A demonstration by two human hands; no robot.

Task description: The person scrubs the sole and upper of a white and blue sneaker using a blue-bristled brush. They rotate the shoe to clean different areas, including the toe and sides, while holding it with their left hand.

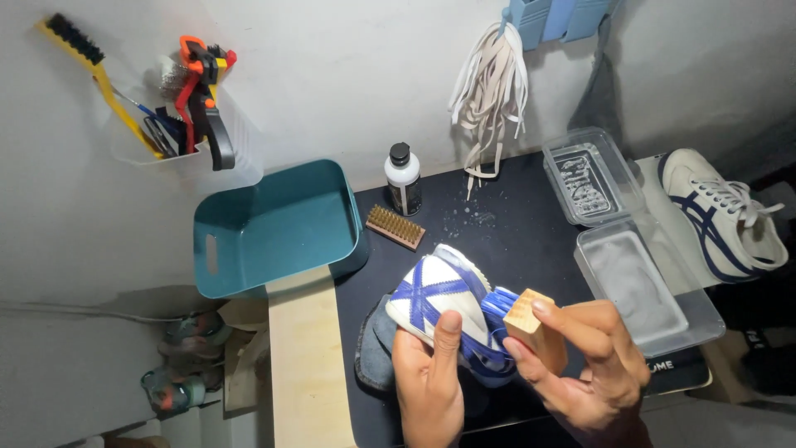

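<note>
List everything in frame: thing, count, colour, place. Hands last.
sneaker: 1, white with blue stripes, held over the mat
wooden-block brush: 1, tan with blue bristles, against the sneaker
second sneaker: 1, white with navy stripes, far right
black mat: 1, on the table
wooden brush: 1, brown, on the mat by the bottle
bottle: 1, white with black cap, back of the mat
teal tub: 1, left of the mat
clear trays: 2, right side
laces: a bunch, off-white, hanging on the wall
wall bin: 1, clear, holds tools
yellow brush: 1, in the bin
left hand: grip on the sneaker
right hand: grip on the wooden-block brush
</note>
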